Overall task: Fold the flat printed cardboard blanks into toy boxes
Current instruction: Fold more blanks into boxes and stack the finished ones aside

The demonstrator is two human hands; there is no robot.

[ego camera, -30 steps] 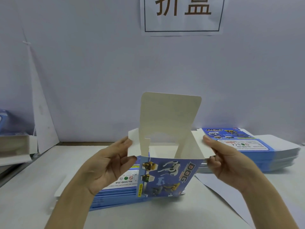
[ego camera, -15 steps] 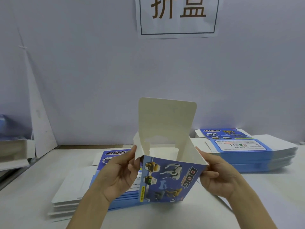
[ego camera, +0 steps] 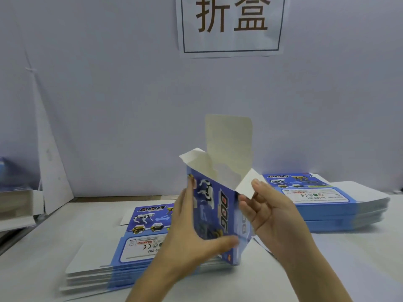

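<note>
A blue printed toy box with "DOG" lettering stands opened up between my hands, one corner turned toward me. Its white lid flap points straight up and two side flaps are spread out. My left hand grips the box's left side, thumb across the lower front. My right hand holds the right side and pinches the right side flap with its thumb. Beneath my left hand lies a stack of flat blanks.
A second stack of flat blanks lies at the right on the white table. A folded white box sits at the far left. A paper sign hangs on the wall behind.
The box has turned so that a corner faces me. My left hand slid down to grip the lower side; my right thumb now pinches the right flap.
</note>
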